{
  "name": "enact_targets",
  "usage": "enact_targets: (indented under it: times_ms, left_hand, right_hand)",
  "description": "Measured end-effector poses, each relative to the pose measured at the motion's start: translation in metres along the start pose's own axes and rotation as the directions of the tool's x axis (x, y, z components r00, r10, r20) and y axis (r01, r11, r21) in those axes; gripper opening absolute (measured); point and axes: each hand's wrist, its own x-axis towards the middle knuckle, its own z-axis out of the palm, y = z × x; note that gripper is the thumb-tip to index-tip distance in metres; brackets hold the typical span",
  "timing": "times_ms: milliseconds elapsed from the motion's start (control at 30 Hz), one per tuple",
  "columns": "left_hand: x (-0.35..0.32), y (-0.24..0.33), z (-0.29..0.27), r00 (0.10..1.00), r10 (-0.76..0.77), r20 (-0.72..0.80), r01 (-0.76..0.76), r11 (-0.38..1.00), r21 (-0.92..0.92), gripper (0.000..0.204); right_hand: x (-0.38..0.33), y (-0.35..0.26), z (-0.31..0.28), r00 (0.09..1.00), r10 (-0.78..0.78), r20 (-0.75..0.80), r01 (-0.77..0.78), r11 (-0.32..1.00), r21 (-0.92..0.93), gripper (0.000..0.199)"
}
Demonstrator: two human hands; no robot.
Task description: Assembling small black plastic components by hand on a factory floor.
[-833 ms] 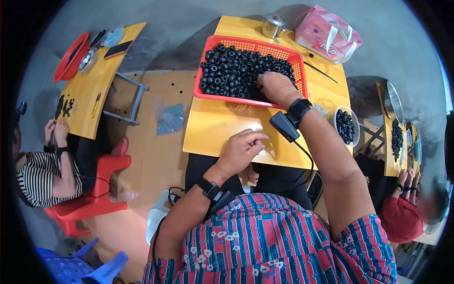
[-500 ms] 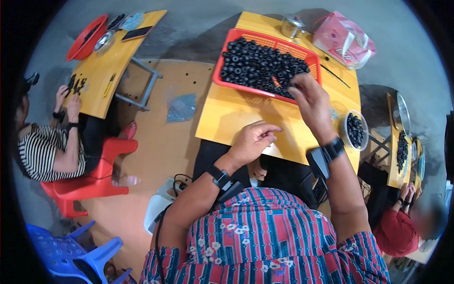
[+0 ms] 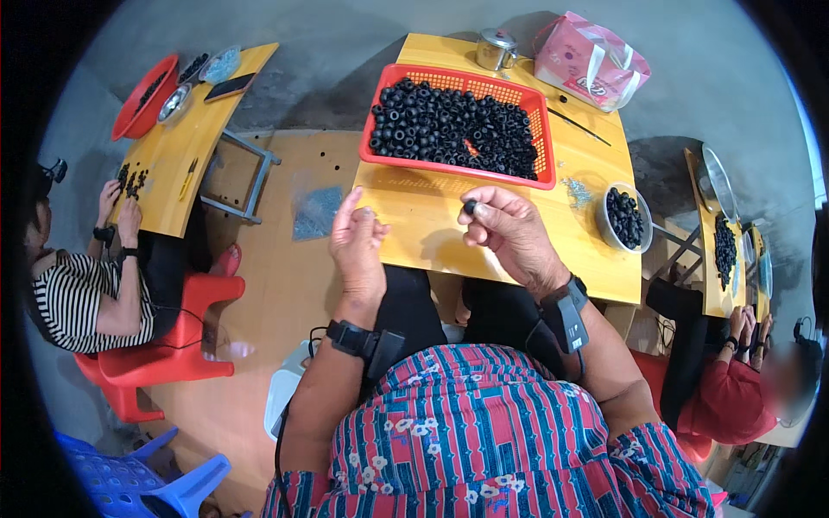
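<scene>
Black ring pinched in right hand, mostly hidden by fingertips.

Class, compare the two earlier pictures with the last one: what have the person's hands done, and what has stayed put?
The right hand has left the red basket and drawn back over the yellow table, now pinching one small black ring. The left hand has lifted, fingers raised. Basket, metal cup, pink bag and white bowl stayed.
</scene>
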Motion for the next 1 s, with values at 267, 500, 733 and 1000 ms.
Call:
enact_targets:
  times_ms: [267,500,733,1000]
  left_hand:
    - [-0.028,0.009,0.031,0.934,-0.123,0.337,0.023,0.958,0.286,0.027]
    - [-0.037,0.011,0.057,0.808,-0.127,0.576,-0.074,0.947,0.312,0.027]
    - [-0.033,-0.001,0.053,0.787,-0.128,0.604,-0.121,0.928,0.354,0.025]
    - [-0.031,-0.008,0.048,0.775,-0.179,0.605,-0.054,0.937,0.346,0.021]
  right_hand:
    - [-0.003,0.015,-0.011,0.988,0.084,0.132,-0.126,0.928,0.351,0.021]
    - [-0.019,0.012,-0.016,0.978,0.204,0.049,-0.209,0.931,0.300,0.020]
    - [-0.025,0.011,-0.020,0.972,0.230,0.045,-0.234,0.943,0.237,0.022]
    - [-0.026,0.019,-0.015,0.983,0.177,-0.053,-0.176,0.984,0.008,0.029]
